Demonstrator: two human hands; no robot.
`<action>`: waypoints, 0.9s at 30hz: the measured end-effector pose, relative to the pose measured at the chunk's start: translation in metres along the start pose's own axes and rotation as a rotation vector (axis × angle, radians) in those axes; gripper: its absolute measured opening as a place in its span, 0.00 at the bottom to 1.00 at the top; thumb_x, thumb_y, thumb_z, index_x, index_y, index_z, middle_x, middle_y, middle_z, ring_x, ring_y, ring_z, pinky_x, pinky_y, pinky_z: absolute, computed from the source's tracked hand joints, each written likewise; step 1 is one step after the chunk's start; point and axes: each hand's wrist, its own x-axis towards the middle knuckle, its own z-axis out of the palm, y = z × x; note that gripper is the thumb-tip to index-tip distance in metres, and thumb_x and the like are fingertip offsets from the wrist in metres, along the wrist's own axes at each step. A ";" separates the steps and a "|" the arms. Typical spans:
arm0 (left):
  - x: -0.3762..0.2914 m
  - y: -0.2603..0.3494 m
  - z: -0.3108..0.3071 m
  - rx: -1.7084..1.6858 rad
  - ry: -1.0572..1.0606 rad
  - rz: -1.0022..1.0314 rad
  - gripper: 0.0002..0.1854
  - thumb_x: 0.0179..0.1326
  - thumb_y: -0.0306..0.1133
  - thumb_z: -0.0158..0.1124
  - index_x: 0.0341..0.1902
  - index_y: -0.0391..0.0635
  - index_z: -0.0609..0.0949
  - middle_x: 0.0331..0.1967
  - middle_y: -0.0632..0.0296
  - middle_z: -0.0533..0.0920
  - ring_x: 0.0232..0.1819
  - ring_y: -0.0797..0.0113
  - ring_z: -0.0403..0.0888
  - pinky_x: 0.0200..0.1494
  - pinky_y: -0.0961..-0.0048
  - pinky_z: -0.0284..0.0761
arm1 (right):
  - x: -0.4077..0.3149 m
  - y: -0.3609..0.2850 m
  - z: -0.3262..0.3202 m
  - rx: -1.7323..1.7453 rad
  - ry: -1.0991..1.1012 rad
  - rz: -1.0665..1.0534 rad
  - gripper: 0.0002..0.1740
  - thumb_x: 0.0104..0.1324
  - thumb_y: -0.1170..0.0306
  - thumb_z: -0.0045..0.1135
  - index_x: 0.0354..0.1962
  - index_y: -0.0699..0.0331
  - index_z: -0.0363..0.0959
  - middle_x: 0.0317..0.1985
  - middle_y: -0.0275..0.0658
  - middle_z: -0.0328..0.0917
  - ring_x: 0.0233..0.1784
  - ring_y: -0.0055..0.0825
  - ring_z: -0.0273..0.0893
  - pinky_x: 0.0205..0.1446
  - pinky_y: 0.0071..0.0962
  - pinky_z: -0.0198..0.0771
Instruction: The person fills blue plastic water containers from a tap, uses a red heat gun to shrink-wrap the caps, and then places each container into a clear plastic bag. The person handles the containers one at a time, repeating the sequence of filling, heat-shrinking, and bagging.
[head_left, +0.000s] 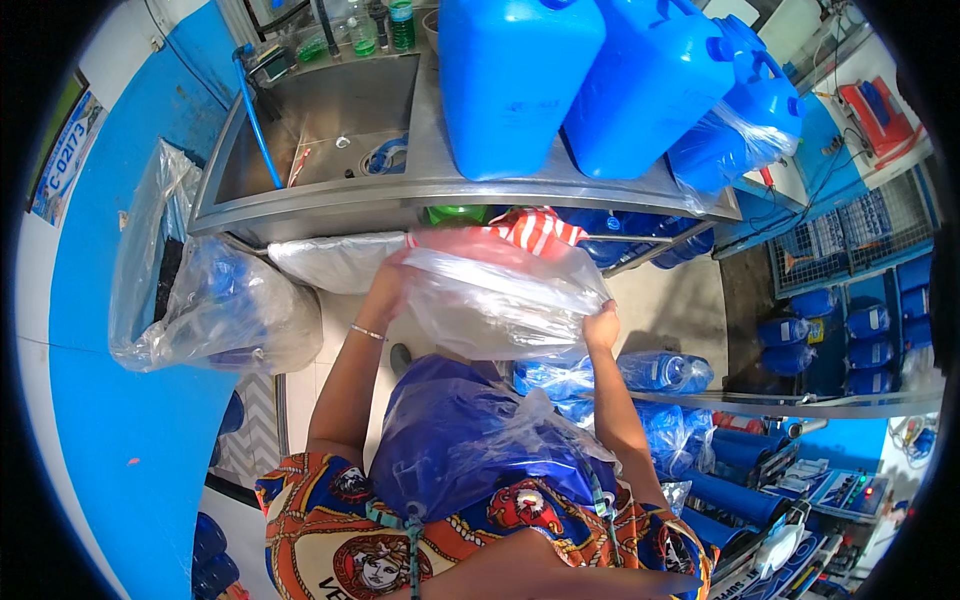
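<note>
A large clear plastic bag (510, 300) is spread between my two hands in front of the sink counter. My left hand (390, 281) grips its left edge and is blurred. At the opposite side, my right hand (601, 327) pinches the bag's edge with the fingers closed on it. The bag looks flat and holds nothing that I can make out. Behind its upper part a red-and-white striped cloth (541, 227) hangs under the counter, partly hidden. A blue apron (457, 427) with clear plastic over it covers my front.
Blue jerrycans (517, 90) stand on the steel counter, one (720, 150) partly wrapped in plastic. Left of them is the steel sink (352, 97) with a blue hose (259, 127). A plastic-covered bundle (255, 315) sits by the left wall; wrapped blue containers (660, 371) lie at right.
</note>
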 end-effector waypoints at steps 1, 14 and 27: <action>-0.012 0.007 0.017 -0.275 -0.189 -0.094 0.28 0.50 0.21 0.56 0.59 0.40 0.67 0.43 0.53 0.79 0.48 0.58 0.78 0.53 0.64 0.74 | 0.004 0.013 0.005 -0.056 -0.011 0.053 0.20 0.47 0.75 0.55 0.42 0.68 0.73 0.32 0.56 0.79 0.39 0.54 0.78 0.46 0.44 0.72; 0.012 -0.077 -0.011 0.840 -0.187 -0.147 0.05 0.48 0.24 0.57 0.20 0.42 0.80 0.25 0.59 0.83 0.33 0.63 0.83 0.37 0.64 0.75 | 0.039 0.029 -0.104 1.567 -1.026 0.186 0.41 0.45 0.83 0.47 0.63 0.66 0.58 0.49 0.47 0.73 0.37 0.34 0.77 0.40 0.29 0.76; 0.070 -0.005 0.055 1.562 -0.003 0.159 0.25 0.54 0.32 0.55 0.57 0.40 0.70 0.46 0.31 0.77 0.50 0.36 0.75 0.58 0.43 0.63 | 0.061 -0.019 -0.092 -0.344 -0.425 -0.527 0.27 0.51 0.80 0.48 0.51 0.59 0.75 0.48 0.59 0.73 0.39 0.53 0.77 0.50 0.42 0.73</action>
